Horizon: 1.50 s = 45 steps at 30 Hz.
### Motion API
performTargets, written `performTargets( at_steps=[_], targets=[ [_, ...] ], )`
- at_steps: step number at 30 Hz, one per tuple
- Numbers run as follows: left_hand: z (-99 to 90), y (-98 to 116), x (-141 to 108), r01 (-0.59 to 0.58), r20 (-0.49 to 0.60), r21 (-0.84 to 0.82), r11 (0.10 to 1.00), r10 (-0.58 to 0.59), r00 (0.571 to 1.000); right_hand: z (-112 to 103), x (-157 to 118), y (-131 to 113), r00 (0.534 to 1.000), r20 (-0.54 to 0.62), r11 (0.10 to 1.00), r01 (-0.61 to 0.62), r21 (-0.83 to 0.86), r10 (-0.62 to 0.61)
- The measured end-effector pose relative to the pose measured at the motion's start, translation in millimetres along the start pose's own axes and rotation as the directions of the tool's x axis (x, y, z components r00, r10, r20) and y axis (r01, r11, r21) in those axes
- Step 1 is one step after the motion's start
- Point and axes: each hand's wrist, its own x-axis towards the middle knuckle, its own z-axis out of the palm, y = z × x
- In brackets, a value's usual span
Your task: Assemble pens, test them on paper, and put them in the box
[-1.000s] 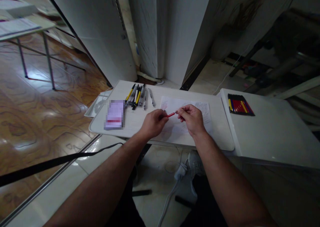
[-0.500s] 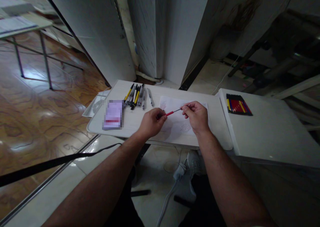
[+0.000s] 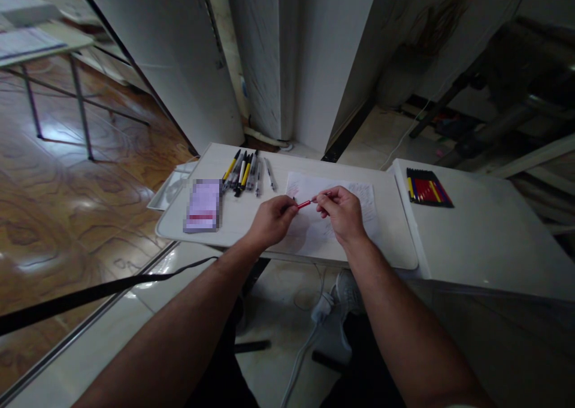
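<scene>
A: start at the hands, what's the left doing?

B: left hand (image 3: 272,222) is grasping, thumb and fingers pinched on the left end of a red pen barrel (image 3: 304,204)

A: and the right?

B: right hand (image 3: 344,213) grasping too, fingertips closed on a slim piece (image 3: 313,201) at the barrel's right end; most of it is behind the fingers, can't tell its length or how deep it sits in the barrel

A: barrel orientation?

B: long axis roughly crosswise, right end a touch farther from the wearer; it lies right of left hand, left of right hand, slim piece about in line; left is on the barrel, right is just beside its free end

A: underneath?

B: handwritten sheet of paper (image 3: 312,233) on a white table (image 3: 238,217), barrel looks held above the sheet

A: rest of the table?

B: left of the sheet, far side: one clear pen (image 3: 269,175), then a cluster of pens (image 3: 243,173), yellow-black and clear mixed; nearer the left edge a lilac rectangular item (image 3: 203,207), pixelated, can't tell what

A: past the right edge?

B: second white surface (image 3: 485,234) just beside, flat pack of pens (image 3: 430,187) on it
</scene>
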Motion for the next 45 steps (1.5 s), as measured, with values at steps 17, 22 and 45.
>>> performTargets(
  at_steps=[17, 22, 45],
  targets=[
    [3.2, 2, -1, -0.027, -0.118, 0.042, 0.999, 0.031, 0.993, -10, 5, -7, 0.988, -0.014, 0.971, 0.148, -0.188, -0.153],
    [2.7, 3, -2, -0.043, -0.089, 0.024, 0.999, 0.045, 0.995, -4, 3, 0, 0.995, 0.018, 0.986, 0.097, -0.135, -0.095],
    [1.0, 8, -2, 0.058, -0.003, -0.047, 0.997, -0.058, 0.998, 3, 0, 1, 0.995, -0.001, 0.995, 0.103, -0.02, -0.103]
  ],
)
